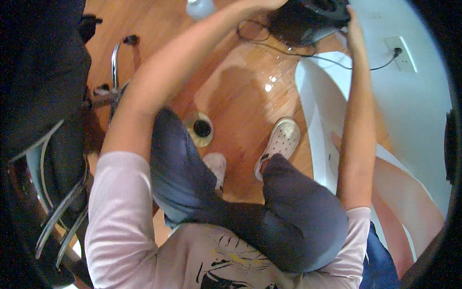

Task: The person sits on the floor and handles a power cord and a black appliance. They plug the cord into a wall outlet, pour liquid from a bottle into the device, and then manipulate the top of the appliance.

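Note:
A black rounded appliance (308,21) with a glossy side and an opening on top is at the upper right, partly cut off by the picture's edge. My right hand (352,30) grips its right side, the fingers bent around the rim. At its left side my left hand (273,4) meets it, but the fingers are hidden and cut off at the top. A thin black cord (332,61) runs from the appliance across to a plug in the wall outlet (402,54). What kind of appliance it is, I cannot make out.
A pale round item with a black centre (201,128) lies on the wooden floor beside my clogs (281,137). Chrome caster legs (114,67) and dark fabric stand to the left. White curved panels (317,101) line the wall. Farther up is a translucent bottle (200,9).

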Demonstrator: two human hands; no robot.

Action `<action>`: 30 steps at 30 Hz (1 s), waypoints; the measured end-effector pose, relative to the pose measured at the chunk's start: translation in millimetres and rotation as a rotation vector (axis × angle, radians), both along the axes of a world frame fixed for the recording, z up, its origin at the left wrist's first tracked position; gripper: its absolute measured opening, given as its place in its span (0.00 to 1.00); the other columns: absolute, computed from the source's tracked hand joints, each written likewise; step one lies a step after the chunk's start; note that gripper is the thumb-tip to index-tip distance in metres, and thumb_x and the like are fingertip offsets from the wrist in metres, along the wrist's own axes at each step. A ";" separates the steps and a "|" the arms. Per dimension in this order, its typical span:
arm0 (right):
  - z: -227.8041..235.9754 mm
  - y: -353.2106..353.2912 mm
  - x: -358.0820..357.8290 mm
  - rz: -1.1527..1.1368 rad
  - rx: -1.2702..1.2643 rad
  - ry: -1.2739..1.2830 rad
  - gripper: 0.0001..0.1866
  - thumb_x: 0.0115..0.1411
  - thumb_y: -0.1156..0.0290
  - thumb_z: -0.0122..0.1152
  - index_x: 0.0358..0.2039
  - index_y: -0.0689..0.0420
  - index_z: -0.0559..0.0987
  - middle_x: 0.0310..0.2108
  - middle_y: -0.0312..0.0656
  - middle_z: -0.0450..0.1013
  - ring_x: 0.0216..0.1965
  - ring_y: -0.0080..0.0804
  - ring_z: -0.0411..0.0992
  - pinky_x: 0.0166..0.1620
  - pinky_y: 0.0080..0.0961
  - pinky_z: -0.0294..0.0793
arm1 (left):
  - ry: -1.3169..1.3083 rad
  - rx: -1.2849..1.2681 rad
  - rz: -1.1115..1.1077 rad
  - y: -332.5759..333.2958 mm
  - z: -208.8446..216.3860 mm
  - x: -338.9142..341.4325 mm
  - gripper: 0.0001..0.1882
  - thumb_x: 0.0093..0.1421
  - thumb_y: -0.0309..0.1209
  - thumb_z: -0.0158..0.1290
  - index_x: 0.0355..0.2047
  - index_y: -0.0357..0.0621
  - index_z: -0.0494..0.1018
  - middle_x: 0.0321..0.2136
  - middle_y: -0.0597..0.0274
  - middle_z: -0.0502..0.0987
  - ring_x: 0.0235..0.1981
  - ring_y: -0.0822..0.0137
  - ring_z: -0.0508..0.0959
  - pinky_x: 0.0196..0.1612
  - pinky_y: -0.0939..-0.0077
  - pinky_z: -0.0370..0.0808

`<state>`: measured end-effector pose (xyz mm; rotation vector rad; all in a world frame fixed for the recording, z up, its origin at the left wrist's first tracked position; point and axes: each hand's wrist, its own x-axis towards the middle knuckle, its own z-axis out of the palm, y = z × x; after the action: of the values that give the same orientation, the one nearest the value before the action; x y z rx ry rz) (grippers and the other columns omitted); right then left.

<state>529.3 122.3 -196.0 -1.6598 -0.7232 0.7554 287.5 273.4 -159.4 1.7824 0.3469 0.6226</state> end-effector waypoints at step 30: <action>67.6 -9.7 -71.4 -0.242 -0.016 -0.231 0.51 0.60 0.40 0.62 0.66 0.72 0.61 0.65 0.68 0.59 0.63 0.59 0.65 0.63 0.42 0.64 | 0.411 -0.165 0.454 56.3 -100.1 -243.3 0.55 0.40 0.34 0.76 0.66 0.40 0.57 0.60 0.51 0.70 0.61 0.55 0.71 0.64 0.56 0.68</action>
<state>457.9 112.6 -128.4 -1.8288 -0.6607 0.4032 44.2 329.7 -259.5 1.6719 1.0747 0.5148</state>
